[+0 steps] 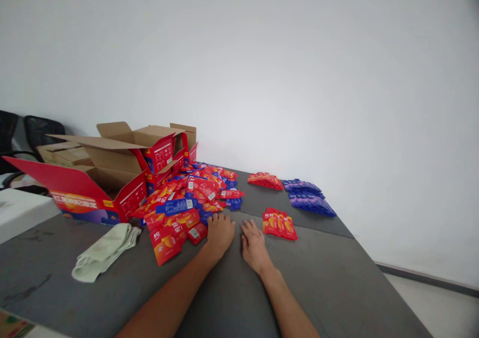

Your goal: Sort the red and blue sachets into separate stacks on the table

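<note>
My left hand (220, 233) rests palm down on the grey table, beside the right edge of a heap of red and blue sachets (200, 186). Its fingers are stretched out and it holds nothing. Palm down on the bare tabletop, my right hand (254, 243) has its fingers spread, also holding nothing. Just right of its fingertips lies a small overlapping row of red sachets (279, 223), apart from the hand. Farther back are a red sachet stack (265, 180) and, to its right, two blue sachet stacks (310, 202).
Open red cartons (130, 198) with raised brown flaps stand at the left behind the heap. Folded pale green cloth (107, 253) lies at the front left, near a white box (22, 211). Black chairs (43, 131) are beyond. The grey table (329, 278) meets a white wall.
</note>
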Motion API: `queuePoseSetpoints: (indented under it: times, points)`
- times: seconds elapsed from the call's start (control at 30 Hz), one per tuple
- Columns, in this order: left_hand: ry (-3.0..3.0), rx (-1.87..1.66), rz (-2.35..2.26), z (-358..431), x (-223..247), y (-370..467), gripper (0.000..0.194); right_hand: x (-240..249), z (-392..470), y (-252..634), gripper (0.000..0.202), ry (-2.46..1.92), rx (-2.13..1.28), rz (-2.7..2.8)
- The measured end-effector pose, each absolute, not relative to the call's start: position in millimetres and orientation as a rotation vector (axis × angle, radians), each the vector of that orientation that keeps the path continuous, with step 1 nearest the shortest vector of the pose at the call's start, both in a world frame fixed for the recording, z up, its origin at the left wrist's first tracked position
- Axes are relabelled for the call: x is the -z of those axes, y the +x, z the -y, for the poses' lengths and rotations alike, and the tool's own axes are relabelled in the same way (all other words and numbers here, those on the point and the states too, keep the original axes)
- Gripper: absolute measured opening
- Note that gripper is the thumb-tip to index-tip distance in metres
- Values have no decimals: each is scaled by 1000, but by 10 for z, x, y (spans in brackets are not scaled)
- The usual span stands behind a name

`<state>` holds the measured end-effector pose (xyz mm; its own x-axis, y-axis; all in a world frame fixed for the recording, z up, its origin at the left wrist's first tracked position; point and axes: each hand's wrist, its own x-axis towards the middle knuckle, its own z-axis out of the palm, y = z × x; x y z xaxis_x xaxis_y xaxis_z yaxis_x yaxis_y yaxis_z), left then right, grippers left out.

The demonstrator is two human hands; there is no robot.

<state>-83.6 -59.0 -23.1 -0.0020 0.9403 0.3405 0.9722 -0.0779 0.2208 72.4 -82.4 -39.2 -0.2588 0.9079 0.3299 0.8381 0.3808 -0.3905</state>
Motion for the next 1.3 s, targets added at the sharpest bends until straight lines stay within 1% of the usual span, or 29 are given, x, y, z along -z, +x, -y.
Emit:
queuePoseSetpoints:
  times: [0.13, 0.2, 0.27, 0.37, 0.5, 0.7, 0.8, 0.93, 1.07, 1.17, 1.23, 1.3]
  points:
    - [-2116, 627, 2057, 389, 143, -882, 33, 393, 824, 746, 45, -1495, -191, 2113]
    - [-2078, 620, 2066, 263, 132, -946, 36, 396, 820, 754, 45, -1494, -198, 2098]
    - [-2049, 587, 2109, 154, 148, -1007, 43, 406, 810, 765, 44, -1489, -201, 2088]
    - [-2084, 518, 2160, 65, 203, -1051, 41, 431, 788, 784, 44, -1484, -192, 2065]
    - [-2190, 497, 2123, 99, 260, -1032, 31, 466, 763, 796, 43, -1484, -180, 2054]
    - [-2327, 564, 2031, 297, 211, -995, 35, 470, 747, 801, 42, -1444, -171, 2028]
    - [-2365, 759, 1984, 380, 126, -965, 40, 450, 743, 809, 41, -1393, -183, 1969]
    - [-2402, 1234, 1953, 498, -27, -897, 38, 373, 763, 807, 44, -1368, -280, 1786]
    - [-2393, 1784, 1960, 620, -84, -806, 36, 215, 834, 786, 47, -1289, -544, 1528]
    - [-2530, 2099, 1949, 669, -21, -734, 29, 105, 904, 776, 44, -1166, -754, 1358]
    - [-2611, 2233, 1957, 682, 31, -700, 28, 70, 938, 776, 41, -1134, -824, 1276]
    - [-2643, 2232, 1994, 686, 61, -689, 28, 69, 953, 777, 39, -1152, -849, 1235]
